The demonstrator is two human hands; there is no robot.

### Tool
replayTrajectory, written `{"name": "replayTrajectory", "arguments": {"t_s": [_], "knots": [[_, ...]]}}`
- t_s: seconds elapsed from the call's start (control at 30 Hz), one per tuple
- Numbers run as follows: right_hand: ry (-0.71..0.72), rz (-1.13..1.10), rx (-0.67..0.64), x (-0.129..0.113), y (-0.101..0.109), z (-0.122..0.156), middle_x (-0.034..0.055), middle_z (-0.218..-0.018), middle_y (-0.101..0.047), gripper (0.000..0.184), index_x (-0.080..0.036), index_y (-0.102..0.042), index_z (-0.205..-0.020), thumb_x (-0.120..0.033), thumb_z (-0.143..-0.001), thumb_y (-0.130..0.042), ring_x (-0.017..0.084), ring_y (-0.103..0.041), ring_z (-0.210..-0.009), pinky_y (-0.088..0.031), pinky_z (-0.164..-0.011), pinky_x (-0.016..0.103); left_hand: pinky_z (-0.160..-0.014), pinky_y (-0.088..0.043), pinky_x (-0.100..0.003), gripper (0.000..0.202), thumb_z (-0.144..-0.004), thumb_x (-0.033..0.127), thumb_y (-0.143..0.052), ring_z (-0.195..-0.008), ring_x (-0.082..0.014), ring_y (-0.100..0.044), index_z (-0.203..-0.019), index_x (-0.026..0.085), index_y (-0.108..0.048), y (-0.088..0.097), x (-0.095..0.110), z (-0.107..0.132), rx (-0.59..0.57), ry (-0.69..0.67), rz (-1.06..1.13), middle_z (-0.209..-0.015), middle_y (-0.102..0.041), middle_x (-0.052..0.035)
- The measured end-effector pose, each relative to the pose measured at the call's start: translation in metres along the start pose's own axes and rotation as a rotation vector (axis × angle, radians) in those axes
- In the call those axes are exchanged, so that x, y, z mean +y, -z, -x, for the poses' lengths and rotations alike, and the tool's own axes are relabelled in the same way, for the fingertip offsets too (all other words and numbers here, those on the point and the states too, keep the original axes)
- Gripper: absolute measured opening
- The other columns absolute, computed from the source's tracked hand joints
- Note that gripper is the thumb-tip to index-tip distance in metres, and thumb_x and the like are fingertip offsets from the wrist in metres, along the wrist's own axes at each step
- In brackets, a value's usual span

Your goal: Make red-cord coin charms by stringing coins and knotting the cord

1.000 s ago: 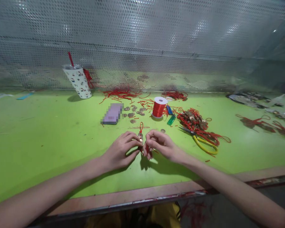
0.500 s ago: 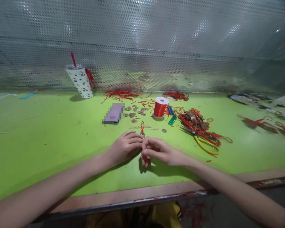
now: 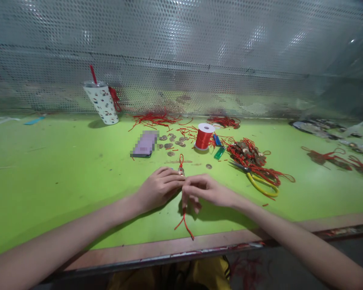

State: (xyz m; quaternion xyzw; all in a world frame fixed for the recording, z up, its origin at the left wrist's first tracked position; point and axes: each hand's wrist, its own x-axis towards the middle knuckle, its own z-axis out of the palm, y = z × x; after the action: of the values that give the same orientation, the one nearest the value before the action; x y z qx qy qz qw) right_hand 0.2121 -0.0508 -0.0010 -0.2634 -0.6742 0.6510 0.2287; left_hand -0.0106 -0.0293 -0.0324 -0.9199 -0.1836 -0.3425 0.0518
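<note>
A string of old-style coins (image 3: 181,170) tied on red cord lies between my hands, its loop (image 3: 181,159) pointing away from me. My left hand (image 3: 161,184) rests on the table, fingers closed over the left side of the string and hiding part of it. My right hand (image 3: 208,191) bends in from the right, thumb and forefinger pinched on the cord beside the left fingertips; its lower fingers are a little blurred. Below it, two loose red cord ends (image 3: 185,222) hang down towards the table edge.
Beyond my hands lie a phone (image 3: 145,144), loose coins (image 3: 168,146) and a red thread spool (image 3: 204,137). To the right are yellow-handled scissors (image 3: 261,185) and a heap of corded coins (image 3: 248,153). A patterned cup (image 3: 102,104) stands back left, before a perforated metal screen (image 3: 175,60).
The cord ends, bunched beneath my right hand before, now stretch down towards the table edge. My right hand's lower fingers have spread and shifted slightly right. The left hand has barely moved.
</note>
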Motion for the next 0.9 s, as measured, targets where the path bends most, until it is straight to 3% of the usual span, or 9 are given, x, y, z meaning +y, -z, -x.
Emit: {"name": "replayTrajectory", "arguments": {"t_s": [0.1, 0.2, 0.3, 0.43, 0.7, 0.9], "knots": [[0.102, 0.277, 0.262, 0.005, 0.006, -0.004, 0.0014, -0.070, -0.063, 0.043, -0.016, -0.060, -0.078, -0.050, -0.102, -0.050, 0.010, -0.053, -0.058, -0.040, -0.056, 0.024, -0.091, -0.053, -0.038, 0.013, -0.096, 0.016, -0.061, -0.098, -0.0197, -0.072, -0.104, 0.019, -0.070, 0.003, 0.005, -0.001, 0.011, -0.008, -0.004, -0.107, -0.079, -0.0063], [0.169, 0.594, 0.384, 0.011, 0.011, -0.007, -0.0011, -0.065, -0.056, 0.040, -0.017, -0.057, -0.073, -0.041, -0.104, -0.048, 0.011, -0.047, -0.060, -0.036, -0.060, 0.025, -0.091, -0.051, -0.038, 0.010, -0.093, 0.015, -0.064, -0.098, -0.0203, -0.071, -0.100, 0.019, -0.070, 0.008, 0.010, -0.001, 0.008, -0.014, 0.028, -0.108, -0.078, -0.0063], [0.202, 0.737, 0.375, 0.016, 0.014, -0.007, -0.0014, -0.066, -0.055, 0.035, -0.017, -0.057, -0.077, -0.035, -0.104, -0.046, 0.011, -0.047, -0.060, -0.034, -0.061, 0.025, -0.089, -0.050, -0.039, 0.006, -0.091, 0.017, -0.065, -0.093, -0.0205, -0.071, -0.094, 0.020, -0.069, 0.016, 0.013, -0.003, -0.011, -0.021, 0.103, -0.101, -0.079, -0.0054], [0.198, 0.770, 0.354, 0.018, 0.013, -0.005, -0.0013, -0.068, -0.057, 0.031, -0.017, -0.059, -0.082, -0.033, -0.105, -0.046, 0.011, -0.047, -0.060, -0.034, -0.060, 0.024, -0.086, -0.047, -0.038, 0.005, -0.091, 0.016, -0.064, -0.088, -0.0199, -0.069, -0.093, 0.019, -0.067, 0.021, 0.015, -0.006, -0.021, -0.046, 0.179, -0.089, -0.078, -0.0025], [0.182, 0.750, 0.332, 0.015, 0.012, -0.004, -0.0010, -0.066, -0.057, 0.035, -0.016, -0.059, -0.080, -0.037, -0.104, -0.045, 0.011, -0.048, -0.058, -0.034, -0.059, 0.025, -0.084, -0.047, -0.038, 0.009, -0.091, 0.016, -0.063, -0.085, -0.0209, -0.067, -0.099, 0.018, -0.067, 0.018, 0.014, -0.005, -0.030, -0.050, 0.179, -0.089, -0.078, -0.0044], [0.187, 0.659, 0.146, 0.008, 0.012, 0.001, -0.0025, -0.063, -0.052, 0.044, -0.016, -0.061, -0.076, -0.044, -0.105, -0.043, 0.010, -0.041, -0.057, -0.033, -0.057, 0.025, -0.080, -0.047, -0.037, 0.010, -0.093, 0.019, -0.059, -0.084, -0.0209, -0.064, -0.093, 0.018, -0.069, 0.018, 0.014, -0.004, -0.096, -0.043, 0.151, -0.089, -0.072, -0.0071]]}}
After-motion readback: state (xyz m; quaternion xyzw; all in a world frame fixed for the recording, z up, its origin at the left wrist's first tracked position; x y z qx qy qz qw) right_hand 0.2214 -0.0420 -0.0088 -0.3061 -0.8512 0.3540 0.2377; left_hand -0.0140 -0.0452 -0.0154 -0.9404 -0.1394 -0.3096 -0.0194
